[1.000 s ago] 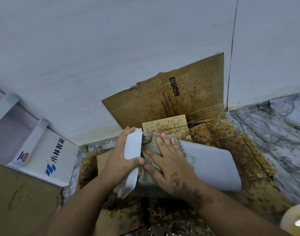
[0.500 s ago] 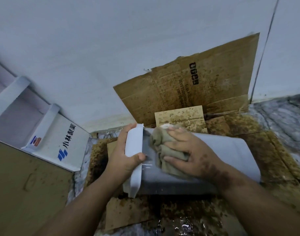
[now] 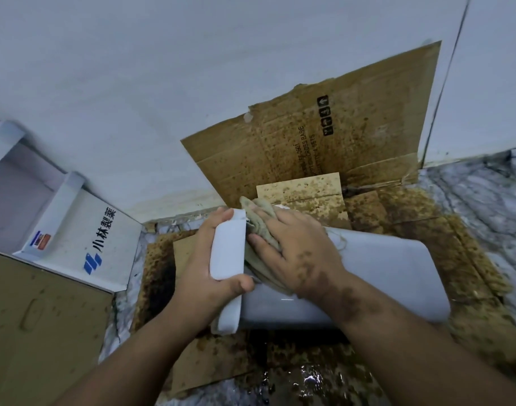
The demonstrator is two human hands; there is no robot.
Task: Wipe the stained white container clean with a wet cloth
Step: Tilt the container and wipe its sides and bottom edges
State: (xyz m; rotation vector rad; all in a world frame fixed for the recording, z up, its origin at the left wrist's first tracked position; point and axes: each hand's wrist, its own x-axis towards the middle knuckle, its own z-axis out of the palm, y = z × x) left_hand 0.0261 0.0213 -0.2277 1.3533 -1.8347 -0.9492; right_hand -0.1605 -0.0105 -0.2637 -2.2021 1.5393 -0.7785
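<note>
You're in the thick of the wiping step — your right hand (image 3: 297, 253) is lying flat, fingers spread and pressed down on the cloth (image 3: 258, 230), which is bunched against the top face of the white container (image 3: 391, 276) at its left end. Your left hand (image 3: 212, 273) is wrapped around that end, fingers curled over its far corner and thumb hooked over its near side, steadying the piece while you scrub.

The container is lying on its side on the stained cardboard (image 3: 467, 276) spread over the marble floor (image 3: 485, 200), close to the wall (image 3: 192, 83), with another cardboard flap (image 3: 324, 142) leaning up behind it. Its long axis is running left to right across your view, the end you're gripping pointing left toward the printed white box (image 3: 83, 244), the rounded far end pointing right and tilting slightly toward you.

The broad face to the right of the cloth is looking clean, though the light makes that a guess. The next move is probably calling for dragging the cloth rightward along the length — keep the left hand clamped so the piece isn't sliding on the wet cardboard — then rolling it over to reach the faces you can't see from here.
</note>
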